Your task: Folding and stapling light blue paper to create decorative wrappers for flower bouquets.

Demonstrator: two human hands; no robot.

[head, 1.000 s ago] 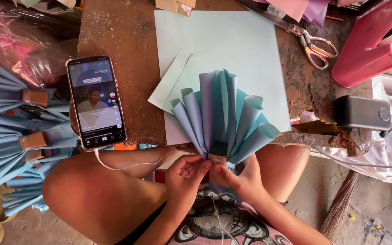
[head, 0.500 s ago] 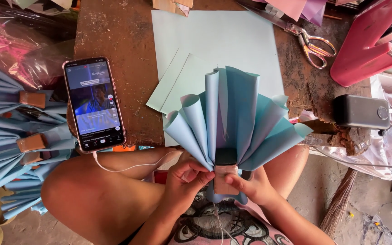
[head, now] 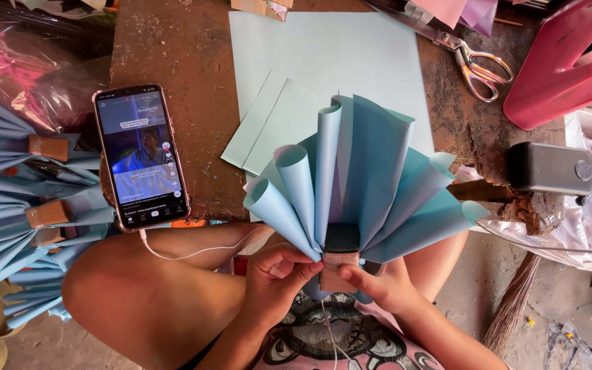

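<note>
1. Head view, work table [head: 186, 62]: brown, worn top, taken as the landmark. Its near edge runs just above the person's knees.
2. Flat pale blue paper sheets [head: 330, 62]: lie on the table's middle, uncut and unrolled; by the look of it, stock not yet worked.
3. Blue paper fan [head: 351, 185]: rolled cones spread in a half circle and gathered at a brown taped base, held over the table's near edge, just above the lap. Judged well along: the cones are formed and bound.
4. Finished bundles [head: 22, 185]: several like pieces with brown bands, stacked off the table's left side; judged done.
5. Red stapler-like tool [head: 570, 68]: off the table's right corner.
6. Phone [head: 140, 157]: screen lit, on the table's left part, white cable trailing off the near edge.
7. Scissors [head: 477, 65]: on the table's right part, untouched.
8. Left hand [head: 275, 277]: below the table's near edge, fingers curled, pinching the fan's base from the left.
9. Right hand [head: 378, 284]: beside it, closed on the taped base from the right.
</note>
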